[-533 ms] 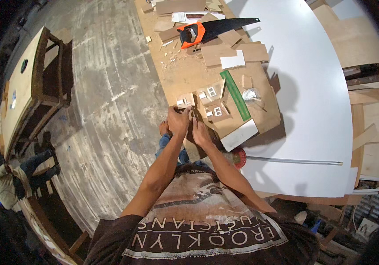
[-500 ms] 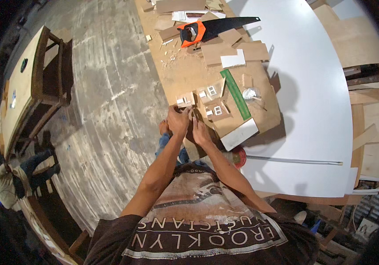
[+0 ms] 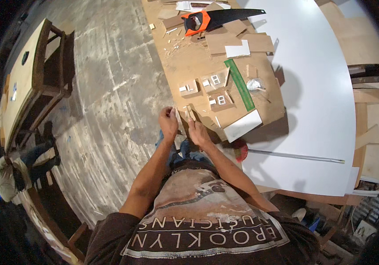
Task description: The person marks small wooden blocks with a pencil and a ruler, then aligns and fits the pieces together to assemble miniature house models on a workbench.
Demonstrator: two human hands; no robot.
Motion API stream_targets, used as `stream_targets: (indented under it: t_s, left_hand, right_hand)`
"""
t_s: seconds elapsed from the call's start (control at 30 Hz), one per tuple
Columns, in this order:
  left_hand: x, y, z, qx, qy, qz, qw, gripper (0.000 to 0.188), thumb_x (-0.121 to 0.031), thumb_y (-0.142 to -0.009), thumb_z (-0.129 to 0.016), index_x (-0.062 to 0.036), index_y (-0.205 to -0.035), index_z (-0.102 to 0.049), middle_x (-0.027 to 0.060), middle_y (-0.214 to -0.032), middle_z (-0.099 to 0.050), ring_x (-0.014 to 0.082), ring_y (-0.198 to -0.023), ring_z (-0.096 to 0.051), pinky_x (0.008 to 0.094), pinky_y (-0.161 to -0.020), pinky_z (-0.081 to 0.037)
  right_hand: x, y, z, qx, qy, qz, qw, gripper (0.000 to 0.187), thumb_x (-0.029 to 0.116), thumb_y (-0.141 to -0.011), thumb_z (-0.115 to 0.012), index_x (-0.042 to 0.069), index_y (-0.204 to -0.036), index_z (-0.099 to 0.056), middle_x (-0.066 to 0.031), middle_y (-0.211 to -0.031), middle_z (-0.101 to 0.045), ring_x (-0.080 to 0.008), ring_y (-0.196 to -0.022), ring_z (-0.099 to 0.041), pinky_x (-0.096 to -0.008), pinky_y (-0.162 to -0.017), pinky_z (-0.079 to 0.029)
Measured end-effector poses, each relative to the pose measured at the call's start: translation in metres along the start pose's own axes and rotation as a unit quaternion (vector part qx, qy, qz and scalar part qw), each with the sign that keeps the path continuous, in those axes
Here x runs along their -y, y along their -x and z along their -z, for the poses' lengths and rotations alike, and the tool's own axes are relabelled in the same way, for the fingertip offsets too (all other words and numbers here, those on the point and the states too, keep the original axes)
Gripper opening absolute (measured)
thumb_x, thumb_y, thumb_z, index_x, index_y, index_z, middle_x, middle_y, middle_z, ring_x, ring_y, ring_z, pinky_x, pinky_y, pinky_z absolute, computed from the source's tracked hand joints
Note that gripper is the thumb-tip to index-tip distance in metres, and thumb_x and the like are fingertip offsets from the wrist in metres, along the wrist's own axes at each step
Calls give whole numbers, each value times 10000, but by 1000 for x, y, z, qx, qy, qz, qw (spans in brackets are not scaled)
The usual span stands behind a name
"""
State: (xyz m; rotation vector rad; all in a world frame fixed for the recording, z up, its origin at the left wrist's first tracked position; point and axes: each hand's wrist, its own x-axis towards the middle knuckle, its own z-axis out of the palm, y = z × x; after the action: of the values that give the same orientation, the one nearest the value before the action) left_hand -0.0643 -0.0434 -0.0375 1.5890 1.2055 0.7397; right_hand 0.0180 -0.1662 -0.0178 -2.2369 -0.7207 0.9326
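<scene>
My left hand (image 3: 168, 124) is over the near left edge of the workbench, fingers pinched. A small pale piece shows by its fingertips, too small to name. My right hand (image 3: 199, 133) is just to its right, fingers curled, with a narrow tan strip (image 3: 191, 113) at the tips; whether it is gripped is hard to make out. Beyond the hands sit small wooden models: one with a white block-like part (image 3: 189, 88), and two with white window frames, a farther one (image 3: 216, 81) and a nearer one (image 3: 221, 102). Small white slivers lie around them.
A green ruler (image 3: 241, 86) lies right of the models, near a clear plastic bag (image 3: 255, 85). A white board piece (image 3: 243, 125) rests at the bench's near corner. An orange-handled handsaw (image 3: 218, 20) lies among wood offcuts. At right is a large white sheet (image 3: 304, 110).
My left hand has moved left and back from the block-like model, which now stands free on the bench. My right hand has drawn slightly nearer, its fingers now curled. The view has shifted a little.
</scene>
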Motion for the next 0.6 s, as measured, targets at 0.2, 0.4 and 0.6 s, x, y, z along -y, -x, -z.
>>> stream_targets:
  t_s: [0.2,0.4,0.6]
  left_hand:
    - [16,25,28,106,110,258,954,275,-228,-940,-672,47,-937,-680,97,-822,-691,171,-714,-630,317,-659,-504]
    - [-93,33,60,250,135,186,941,287,-237,-951,-677,27,-839,-673,29,-735,-639,122,-664,-555,304,-644,-456]
    - [-219,82,225,328,455,435,705,336,-207,-1024,-496,-10,-1274,-604,98,-1094,-681,218,-845,-653,292,-863,-522]
  right_hand:
    - [-11,51,-2,-19,-47,-1,999,603,419,-1071,-340,-111,-974,-611,-365,-931,-626,-528,-964,-600,-542,-854,-465]
    - [-66,106,-21,-73,-8,66,995,388,269,-1048,-425,-85,-1078,-582,-321,-915,-617,-481,-871,-611,-496,-765,-488]
    - [-74,145,-63,-192,30,112,975,472,341,-1077,-398,-56,-897,-578,-294,-854,-625,-485,-877,-608,-526,-746,-458]
